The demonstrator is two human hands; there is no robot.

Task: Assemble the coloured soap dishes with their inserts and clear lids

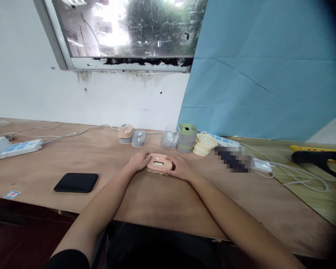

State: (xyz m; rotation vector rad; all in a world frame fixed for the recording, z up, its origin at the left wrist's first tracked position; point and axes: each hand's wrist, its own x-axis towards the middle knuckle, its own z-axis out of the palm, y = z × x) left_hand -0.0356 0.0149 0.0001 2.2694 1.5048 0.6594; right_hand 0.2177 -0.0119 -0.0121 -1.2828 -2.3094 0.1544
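Note:
A peach-coloured oval soap dish with a slot in its middle rests on the wooden table. My left hand is closed on its left end. Around its right end my right hand curls, thumb at the near side and fingers at the far side. Behind the dish stand a clear plastic piece, a stack of green and grey pieces and a stack of cream pieces. Further left are a peach dish on a grey base and a grey dish.
A black phone-like slab lies at the front left. Power strips with white cables sit at the left and back right. Past a pixelated patch are a white adapter and a black-handled tool. The wall bounds the table behind.

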